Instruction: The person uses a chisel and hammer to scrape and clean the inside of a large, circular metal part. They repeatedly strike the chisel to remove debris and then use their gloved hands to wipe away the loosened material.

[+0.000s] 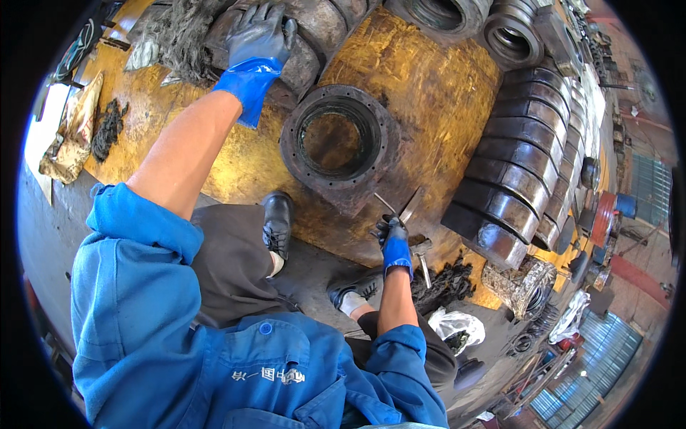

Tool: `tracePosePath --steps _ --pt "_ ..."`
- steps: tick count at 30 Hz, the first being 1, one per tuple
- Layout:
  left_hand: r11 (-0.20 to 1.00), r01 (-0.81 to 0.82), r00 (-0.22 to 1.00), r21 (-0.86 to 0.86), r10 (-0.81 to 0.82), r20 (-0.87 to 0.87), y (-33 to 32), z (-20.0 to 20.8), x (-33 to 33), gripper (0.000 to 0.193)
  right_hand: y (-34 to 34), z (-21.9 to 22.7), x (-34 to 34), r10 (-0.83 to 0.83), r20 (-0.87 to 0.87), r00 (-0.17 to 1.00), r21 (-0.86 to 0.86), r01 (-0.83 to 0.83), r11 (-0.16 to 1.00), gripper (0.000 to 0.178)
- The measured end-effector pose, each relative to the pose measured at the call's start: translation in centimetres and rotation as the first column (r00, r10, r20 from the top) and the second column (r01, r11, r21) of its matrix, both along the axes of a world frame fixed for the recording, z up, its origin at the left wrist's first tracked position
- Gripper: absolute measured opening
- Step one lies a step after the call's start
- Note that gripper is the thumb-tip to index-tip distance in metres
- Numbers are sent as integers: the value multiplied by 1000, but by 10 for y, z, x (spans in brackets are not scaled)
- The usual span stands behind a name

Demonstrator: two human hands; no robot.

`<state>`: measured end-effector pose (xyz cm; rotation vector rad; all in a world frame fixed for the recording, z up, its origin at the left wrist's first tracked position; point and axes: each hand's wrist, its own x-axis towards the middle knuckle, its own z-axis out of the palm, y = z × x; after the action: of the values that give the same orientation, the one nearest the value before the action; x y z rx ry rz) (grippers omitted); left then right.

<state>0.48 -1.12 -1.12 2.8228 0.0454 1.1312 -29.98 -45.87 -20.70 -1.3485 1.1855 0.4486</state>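
Note:
My left hand [259,37], in a grey-palmed glove with a blue cuff, lies with fingers stretched over a large dark rounded metal part [304,44]. My right hand [391,233], gloved alike, is closed on a thin metal rod [384,203] that pokes out past the fingers. Just beyond it lies a flat blade-like metal tool [412,204]; whether the hand touches it I cannot tell. A hammer [421,247] rests beside the wrist. Between my hands sits a heavy metal housing [291,136] with a round bore and a ring of bolt holes.
Dark curved metal blocks [511,168] stand in rows at the right of the yellowish worn tabletop [436,79]. Ring-shaped parts [511,39] sit at the far edge. Grey fibre waste [187,36] lies far left, dark waste [450,286] near right, above a white plastic bag [457,325].

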Motion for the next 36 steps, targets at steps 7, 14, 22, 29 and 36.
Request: tracePosePath --steps 7,14,22,29,36 --pt "992 11 993 -123 -25 -119 -5 10 2 38 35 2 18 5 1 1000 -20 -5 1000 32" --pt "994 81 994 -73 -86 -71 8 8 3 34 2 5 4 -14 -115 993 -65 7 998 32" --pt "999 9 998 -44 -12 -62 -2 11 -2 37 41 3 21 12 -12 1000 21 -11 1000 33" --pt "997 39 998 -68 -42 -48 5 -1 3 36 39 0 24 -33 -92 995 8 34 999 31" --pt "992 35 997 -123 -43 -62 2 4 2 34 23 2 22 -46 -122 991 36 51 998 29"
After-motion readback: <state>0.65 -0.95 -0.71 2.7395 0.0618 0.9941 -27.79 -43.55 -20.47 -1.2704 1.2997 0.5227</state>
